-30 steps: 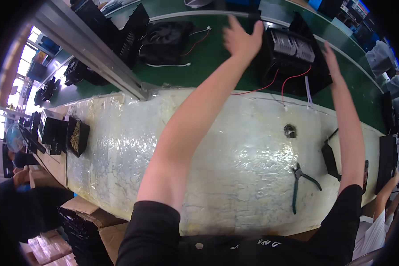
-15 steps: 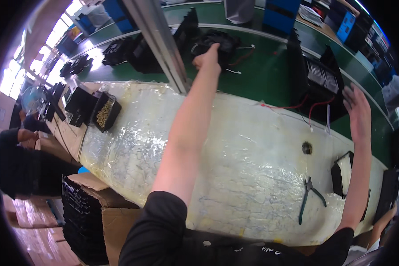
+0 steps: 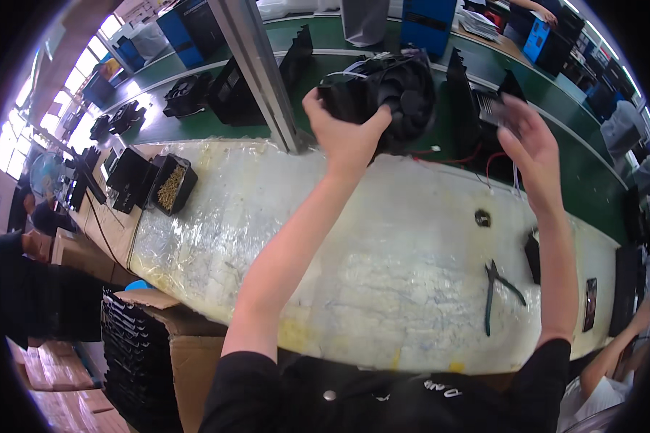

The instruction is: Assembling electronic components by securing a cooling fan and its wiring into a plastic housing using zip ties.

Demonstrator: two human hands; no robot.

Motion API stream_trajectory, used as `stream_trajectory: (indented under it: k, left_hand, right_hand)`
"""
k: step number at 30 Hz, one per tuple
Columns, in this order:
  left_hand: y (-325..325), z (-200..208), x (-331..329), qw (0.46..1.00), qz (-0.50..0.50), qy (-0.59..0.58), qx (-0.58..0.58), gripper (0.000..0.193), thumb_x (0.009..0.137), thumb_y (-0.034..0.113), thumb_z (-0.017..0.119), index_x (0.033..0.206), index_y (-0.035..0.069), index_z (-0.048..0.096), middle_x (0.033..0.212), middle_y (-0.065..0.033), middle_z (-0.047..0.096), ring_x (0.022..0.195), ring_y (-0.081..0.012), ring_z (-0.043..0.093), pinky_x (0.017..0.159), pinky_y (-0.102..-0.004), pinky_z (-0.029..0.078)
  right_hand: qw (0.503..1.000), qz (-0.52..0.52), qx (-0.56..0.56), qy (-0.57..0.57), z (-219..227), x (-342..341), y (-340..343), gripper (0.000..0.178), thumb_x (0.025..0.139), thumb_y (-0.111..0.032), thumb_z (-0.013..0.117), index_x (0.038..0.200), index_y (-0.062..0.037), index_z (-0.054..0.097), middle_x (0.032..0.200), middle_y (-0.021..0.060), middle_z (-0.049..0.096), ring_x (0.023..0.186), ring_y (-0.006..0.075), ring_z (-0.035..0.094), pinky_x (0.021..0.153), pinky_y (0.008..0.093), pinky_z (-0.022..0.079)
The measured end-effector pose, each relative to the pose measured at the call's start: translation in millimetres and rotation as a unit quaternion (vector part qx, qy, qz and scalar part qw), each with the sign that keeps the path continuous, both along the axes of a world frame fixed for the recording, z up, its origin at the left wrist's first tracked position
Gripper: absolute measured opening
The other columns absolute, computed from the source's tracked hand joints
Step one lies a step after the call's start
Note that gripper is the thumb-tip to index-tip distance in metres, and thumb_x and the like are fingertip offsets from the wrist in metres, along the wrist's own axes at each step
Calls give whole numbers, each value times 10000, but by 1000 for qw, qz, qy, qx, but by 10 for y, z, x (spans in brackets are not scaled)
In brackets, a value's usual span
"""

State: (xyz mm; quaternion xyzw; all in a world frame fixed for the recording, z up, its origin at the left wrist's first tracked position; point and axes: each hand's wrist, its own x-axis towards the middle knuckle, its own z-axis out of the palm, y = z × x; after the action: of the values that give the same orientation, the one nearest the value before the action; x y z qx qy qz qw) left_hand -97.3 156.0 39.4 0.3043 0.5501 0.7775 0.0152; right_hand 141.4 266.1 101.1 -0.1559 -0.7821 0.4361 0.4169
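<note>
My left hand (image 3: 347, 137) grips a black cooling fan unit (image 3: 408, 97), its thumb over the front edge beside the blades. The unit is raised above the far edge of the plastic-covered table (image 3: 325, 267), over the green conveyor. A white cable loops across its top. To the right, my right hand (image 3: 531, 148) is in the air with fingers apart and nothing in it, somewhat blurred. Behind that hand stands a black housing (image 3: 477, 108) with metal fins inside. Red and white wires (image 3: 492, 169) trail from it onto the table's edge.
A metal post (image 3: 256, 68) rises left of the fan unit. Pliers (image 3: 492, 292) and a small dark round part (image 3: 482, 218) lie on the table. At left are a bin of brass-coloured screws (image 3: 172, 189) and a carton (image 3: 195, 368). Other people work at both sides.
My left hand has lifted the fan unit off the conveyor and brought it closer and to the right. My right hand has moved left and away from me, toward the housing.
</note>
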Motion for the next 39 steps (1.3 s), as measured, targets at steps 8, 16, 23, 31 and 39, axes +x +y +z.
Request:
stream_trajectory:
  k: [8,16,23,31,39]
  left_hand:
    - [-1616,-51,925,965,-222,-101,95,1063,584,148,921,1391,4,245,1280,-152,432,1184,-237,514,1021,-380,435]
    - [-2482,447,561,870,-252,380,-186,917,445,435,963,1172,47,560,1371,-201,463,1305,-327,441,1072,-412,344]
    - [-2461,313,644,852,-367,299,-224,604,544,352,955,658,23,462,1094,-162,573,905,-287,576,815,-344,469]
    - [-2735,279,888,849,-228,364,-307,454,753,288,839,658,-10,511,734,-160,591,604,-320,547,569,-356,437]
    - [-2878,-212,1311,914,-125,287,-260,325,914,20,636,1236,-21,634,634,-101,581,478,-196,548,449,-279,401]
  right_hand:
    - [968,193,-127,-98,-25,-156,-838,957,598,-340,830,1397,-4,425,1237,104,586,1149,197,557,1035,331,401]
    - [971,205,-30,-119,347,297,-1640,927,504,-150,914,1305,-3,470,1136,80,599,1048,150,599,938,275,460]
    - [974,148,-13,-174,416,625,-1803,907,516,-134,895,1291,-17,440,1133,101,614,1041,182,628,932,311,490]
    - [969,121,-39,-213,351,705,-1818,856,558,-109,894,1290,-7,463,1145,83,600,1065,166,599,967,309,459]
    - [941,32,-280,-186,-124,649,-1759,802,627,-178,854,1329,-31,493,1171,81,607,1084,184,586,996,320,435]
